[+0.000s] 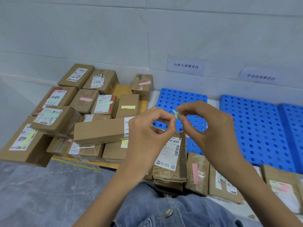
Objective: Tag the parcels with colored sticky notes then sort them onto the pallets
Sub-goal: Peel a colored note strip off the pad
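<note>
Both hands are raised at the middle of the view and pinch a small green sticky note (176, 114) between their fingertips. My left hand (147, 130) holds it from the left, my right hand (208, 128) from the right. Below the hands a brown patterned parcel (170, 161) with a white label lies in front of my knee. To its right lies a taped parcel with a pink note (196, 172). A pile of cardboard parcels (98, 131), several tagged pink, green or yellow, covers the left side. Blue perforated pallets (259, 128) lie at the right.
Two paper signs (186, 66) hang on the white wall above the pallets. More labelled parcels (283, 189) lie at the lower right. Grey marbled floor (41, 194) spreads at the lower left. My denim-clad knee (172, 210) fills the bottom centre.
</note>
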`<state>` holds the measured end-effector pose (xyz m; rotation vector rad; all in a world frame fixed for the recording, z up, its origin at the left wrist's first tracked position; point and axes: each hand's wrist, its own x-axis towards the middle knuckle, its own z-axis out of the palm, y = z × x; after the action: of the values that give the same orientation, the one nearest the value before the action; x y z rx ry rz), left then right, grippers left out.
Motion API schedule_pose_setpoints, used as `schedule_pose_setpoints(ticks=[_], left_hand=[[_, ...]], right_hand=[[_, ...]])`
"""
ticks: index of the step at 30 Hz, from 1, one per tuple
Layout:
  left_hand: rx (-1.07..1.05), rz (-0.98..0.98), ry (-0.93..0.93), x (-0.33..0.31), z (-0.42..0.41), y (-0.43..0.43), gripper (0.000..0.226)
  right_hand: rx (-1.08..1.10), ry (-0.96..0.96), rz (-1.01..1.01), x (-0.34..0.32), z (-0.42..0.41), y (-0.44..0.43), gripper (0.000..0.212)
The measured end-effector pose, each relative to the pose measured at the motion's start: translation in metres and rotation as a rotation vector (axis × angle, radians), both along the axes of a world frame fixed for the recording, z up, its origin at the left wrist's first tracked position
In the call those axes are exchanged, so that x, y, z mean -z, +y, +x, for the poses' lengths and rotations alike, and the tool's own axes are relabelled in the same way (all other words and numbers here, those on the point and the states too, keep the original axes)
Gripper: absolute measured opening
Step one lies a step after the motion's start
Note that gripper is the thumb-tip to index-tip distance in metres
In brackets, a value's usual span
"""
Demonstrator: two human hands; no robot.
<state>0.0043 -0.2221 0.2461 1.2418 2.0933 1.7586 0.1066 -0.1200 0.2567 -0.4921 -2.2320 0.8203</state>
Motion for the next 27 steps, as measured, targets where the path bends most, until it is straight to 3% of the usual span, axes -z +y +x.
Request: schedule_pose_setpoints(ticks=[3,7,13,27], left_hand=[[-0.016,-0.002,0.062,0.001,0.0,0.001,0.011],[-0.036,-0.006,0.081,0.003,-0.001,0.001,0.012],[-0.037,-0.014,0.024,0.003,0.0,0.002,0.01],[-0.015,0.041,-0.039,0.001,-0.001,-0.003,0.009]], right_hand=[[0.021,0.03,0.029,0.002,-0.002,-0.004,0.01],[0.028,0.02,-0.076,0.0,-0.003,-0.003,0.011],[0.013,0.006,-0.237,-0.002,-0.003,0.0,0.013],[-0.103,0.008,-0.376,-0.007,-0.004,0.009,0.008]])
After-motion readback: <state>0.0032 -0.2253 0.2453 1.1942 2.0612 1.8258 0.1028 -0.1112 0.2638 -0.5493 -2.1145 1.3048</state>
